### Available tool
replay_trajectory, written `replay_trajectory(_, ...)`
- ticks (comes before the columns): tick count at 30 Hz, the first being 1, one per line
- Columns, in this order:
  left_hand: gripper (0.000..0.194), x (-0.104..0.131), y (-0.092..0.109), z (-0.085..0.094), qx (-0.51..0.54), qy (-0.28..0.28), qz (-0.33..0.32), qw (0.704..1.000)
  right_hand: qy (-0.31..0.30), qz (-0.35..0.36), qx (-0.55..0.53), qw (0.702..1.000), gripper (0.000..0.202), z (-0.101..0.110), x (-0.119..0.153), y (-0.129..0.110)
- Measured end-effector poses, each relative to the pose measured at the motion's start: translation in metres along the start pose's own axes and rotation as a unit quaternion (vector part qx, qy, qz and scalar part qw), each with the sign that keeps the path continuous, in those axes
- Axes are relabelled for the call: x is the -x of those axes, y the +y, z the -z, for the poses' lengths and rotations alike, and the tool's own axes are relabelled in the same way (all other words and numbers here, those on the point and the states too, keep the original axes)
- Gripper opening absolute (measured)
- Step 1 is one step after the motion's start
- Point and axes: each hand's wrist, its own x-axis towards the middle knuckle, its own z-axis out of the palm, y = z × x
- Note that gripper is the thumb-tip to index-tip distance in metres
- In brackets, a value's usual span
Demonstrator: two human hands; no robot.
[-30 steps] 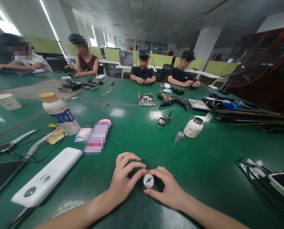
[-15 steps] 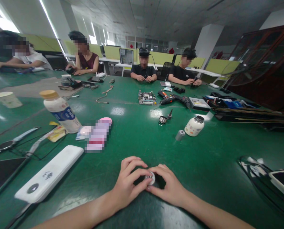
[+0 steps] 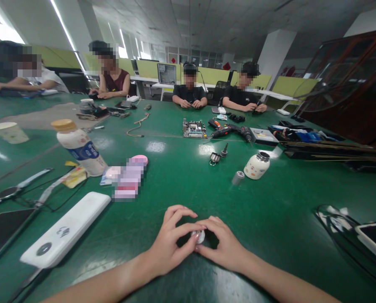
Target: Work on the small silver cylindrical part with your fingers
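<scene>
Low over the green table (image 3: 181, 185), a small round piece (image 3: 201, 237), whitish and silvery, is pinched between both hands. My left hand (image 3: 167, 237) grips its near left side with thumb and fingers. My right hand (image 3: 225, 244) curves around the opposite side, its fingertips and thumb closed on the edge. Fingers cover much of the piece, so its exact kind is unclear. Farther off stand an open cream-coloured bottle (image 3: 256, 166) with small stickers and a short grey cylinder (image 3: 238, 178). Behind them lies a metal cup-shaped part with a ring (image 3: 214, 158), beside a dark pointed part (image 3: 225, 150).
To the left are a white power bank (image 3: 70, 225), a tilted drink bottle (image 3: 83, 149), a watch (image 3: 9, 192) and a pink-purple item (image 3: 131, 179). A circuit board (image 3: 194, 128) and power drills (image 3: 228, 129) lie farther back. Cables (image 3: 336, 235) are at right; several people sit opposite.
The small round piece has turned slightly between my fingers, and my left fingertips have shifted a little on it. Both hands stay in nearly the same place.
</scene>
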Motion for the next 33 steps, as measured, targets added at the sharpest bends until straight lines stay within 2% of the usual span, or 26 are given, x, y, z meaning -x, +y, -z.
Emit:
replay_trajectory(5, 0.019, -0.003, 0.005, 0.000, 0.033, 0.010, 0.041, 0.999, -0.004, -0.012, -0.004, 1.000, 0.028, 0.000, 0.000, 0.000)
replay_trajectory(9, 0.008, -0.004, 0.004, 0.000, 0.049, 0.057, 0.035, 0.997, -0.010, -0.008, -0.006, 1.000, 0.030, 0.001, -0.001, -0.001)
replay_trajectory(12, 0.008, -0.004, -0.003, 0.000, 0.012, 0.123, 0.032, 0.992, -0.012, -0.015, -0.005, 1.000, 0.034, 0.002, 0.000, -0.001)
replay_trajectory(14, 0.010, -0.003, -0.010, -0.001, -0.052, 0.142, 0.063, 0.986, -0.017, -0.021, -0.006, 1.000, 0.033, 0.002, 0.000, 0.000)
replay_trajectory(19, 0.007, -0.001, -0.026, -0.009, -0.185, 0.034, 0.163, 0.968, -0.024, -0.029, -0.008, 0.999, 0.034, 0.003, 0.000, -0.001)
replay_trajectory(22, 0.009, -0.001, -0.027, -0.009, -0.178, 0.039, 0.185, 0.966, -0.023, -0.034, -0.008, 0.999, 0.034, 0.004, -0.001, -0.002)
replay_trajectory(25, 0.011, -0.003, -0.023, -0.005, -0.121, 0.103, 0.166, 0.973, -0.024, -0.031, -0.011, 0.999, 0.034, 0.003, 0.000, -0.002)
replay_trajectory(27, 0.011, -0.003, -0.018, -0.003, -0.065, 0.126, 0.120, 0.983, -0.020, -0.027, -0.008, 0.999, 0.035, 0.003, 0.000, -0.001)
replay_trajectory(30, 0.009, -0.001, -0.009, -0.003, 0.012, 0.093, 0.047, 0.994, -0.007, -0.024, -0.002, 1.000, 0.035, 0.001, 0.001, 0.000)
replay_trajectory(33, 0.009, 0.000, -0.002, -0.003, 0.039, 0.056, 0.010, 0.998, -0.007, -0.015, -0.007, 1.000, 0.031, 0.000, 0.001, 0.000)
